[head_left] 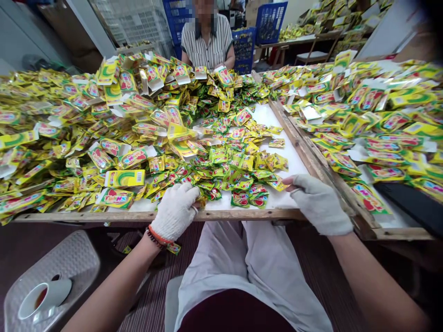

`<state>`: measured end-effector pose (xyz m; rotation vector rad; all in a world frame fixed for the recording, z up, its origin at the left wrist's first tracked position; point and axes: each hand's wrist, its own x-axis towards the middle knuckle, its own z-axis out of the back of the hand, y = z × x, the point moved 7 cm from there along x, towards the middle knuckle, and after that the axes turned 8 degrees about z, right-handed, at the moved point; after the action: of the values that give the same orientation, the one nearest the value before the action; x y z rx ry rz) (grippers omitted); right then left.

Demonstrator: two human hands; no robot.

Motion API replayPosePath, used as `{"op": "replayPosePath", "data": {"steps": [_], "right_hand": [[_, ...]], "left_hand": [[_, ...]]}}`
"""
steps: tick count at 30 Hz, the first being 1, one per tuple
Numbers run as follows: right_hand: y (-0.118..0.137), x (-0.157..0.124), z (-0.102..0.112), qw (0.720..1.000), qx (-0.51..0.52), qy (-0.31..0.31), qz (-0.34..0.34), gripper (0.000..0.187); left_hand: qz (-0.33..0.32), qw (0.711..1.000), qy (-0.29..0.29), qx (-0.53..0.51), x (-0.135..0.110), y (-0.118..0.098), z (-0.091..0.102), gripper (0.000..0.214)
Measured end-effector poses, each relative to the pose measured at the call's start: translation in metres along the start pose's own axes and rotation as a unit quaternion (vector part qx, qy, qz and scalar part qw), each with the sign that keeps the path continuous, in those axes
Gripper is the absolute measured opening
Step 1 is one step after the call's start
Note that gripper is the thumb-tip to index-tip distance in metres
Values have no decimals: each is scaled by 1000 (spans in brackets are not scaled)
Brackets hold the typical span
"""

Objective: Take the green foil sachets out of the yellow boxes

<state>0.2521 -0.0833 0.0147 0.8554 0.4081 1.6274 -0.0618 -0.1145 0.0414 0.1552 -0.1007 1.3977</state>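
Both my hands wear white knit gloves. My left hand [176, 210] rests at the near wooden edge of the table [242, 215], fingers curled over small yellow-green sachets [207, 193]. My right hand [318, 200] lies on the white tabletop by the wooden divider rail [311, 159], fingertips pinching a yellow sachet [278, 184] at the edge of the pile. Flat yellow cartons [124, 178] lie mixed with the sachets to the left.
A big heap of sachets and cartons [104, 115] covers the table. A second tray to the right [380, 120] holds more cartons. A person in a striped shirt [207, 44] sits opposite. A cup [43, 297] stands on a stool lower left. Blue crates [270, 20] stand behind.
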Motion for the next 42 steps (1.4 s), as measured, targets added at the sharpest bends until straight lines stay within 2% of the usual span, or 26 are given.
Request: {"op": "replayPosePath", "data": {"steps": [3, 5, 7, 8, 10, 12, 13, 15, 17, 19, 21, 24, 27, 30, 32, 33, 34, 35, 37, 39, 40, 41, 42], "right_hand": [[10, 6, -29, 995, -46, 81, 44, 24], [17, 11, -45, 984, -108, 131, 49, 26], [20, 16, -56, 971, -172, 160, 40, 30], [20, 18, -58, 968, -189, 163, 35, 30], [21, 20, -57, 972, -189, 137, 35, 24], [23, 17, -47, 983, -155, 83, 50, 17], [24, 13, -38, 990, -127, 49, 47, 16], [23, 0, -23, 999, -52, -9, 13, 19], [23, -18, -20, 997, 54, -22, -51, 25], [30, -37, -32, 982, 161, 17, -95, 30], [43, -51, -49, 969, 213, 60, -110, 32], [56, -61, -61, 978, 167, 70, -99, 29], [62, -64, -63, 986, 123, 69, -87, 27], [63, -65, -62, 982, 165, 66, -69, 34], [65, -66, -69, 972, 206, 103, -40, 41], [64, -67, -74, 967, 216, 131, -28, 42], [61, -68, -80, 965, 215, 151, -22, 41], [57, -69, -83, 966, 205, 158, -22, 40], [44, -68, -86, 973, 180, 137, -37, 40], [32, -68, -83, 978, 168, 108, -54, 41], [28, -67, -81, 980, 165, 97, -60, 41], [24, -66, -77, 981, 161, 87, -67, 41], [21, -64, -73, 982, 155, 79, -69, 39]], "left_hand": [[24, 993, -15, -116, -8, 5, 8, 9], [70, 967, -13, -245, -13, 8, 8, 14], [117, 911, 17, -395, -18, 2, -1, 16], [136, 871, 45, -470, -20, -5, -9, 17], [168, 771, 110, -604, -25, -23, -26, 24], [197, 679, 159, -689, -29, -40, -41, 31], [210, 650, 166, -711, -30, -46, -47, 32], [235, 623, 154, -730, -31, -51, -54, 32], [256, 599, 144, -745, -32, -56, -59, 33], [261, 568, 144, -767, -33, -63, -60, 35], [238, 554, 138, -786, -32, -72, -57, 34], [190, 555, 126, -800, -30, -81, -50, 34], [177, 559, 125, -800, -30, -84, -47, 36], [166, 573, 119, -794, -32, -85, -42, 35], [136, 582, 132, -791, -35, -91, -37, 36], [115, 597, 141, -781, -36, -93, -35, 37], [95, 624, 146, -762, -36, -92, -32, 37], [77, 666, 145, -728, -36, -88, -29, 36], [53, 782, 103, -612, -34, -64, -20, 31], [58, 898, 22, -435, -27, -21, -5, 25], [74, 940, -26, -333, -23, 7, 3, 22], [100, 968, -52, -223, -18, 37, 9, 25], [131, 983, -60, -118, -12, 67, 12, 29]]}}
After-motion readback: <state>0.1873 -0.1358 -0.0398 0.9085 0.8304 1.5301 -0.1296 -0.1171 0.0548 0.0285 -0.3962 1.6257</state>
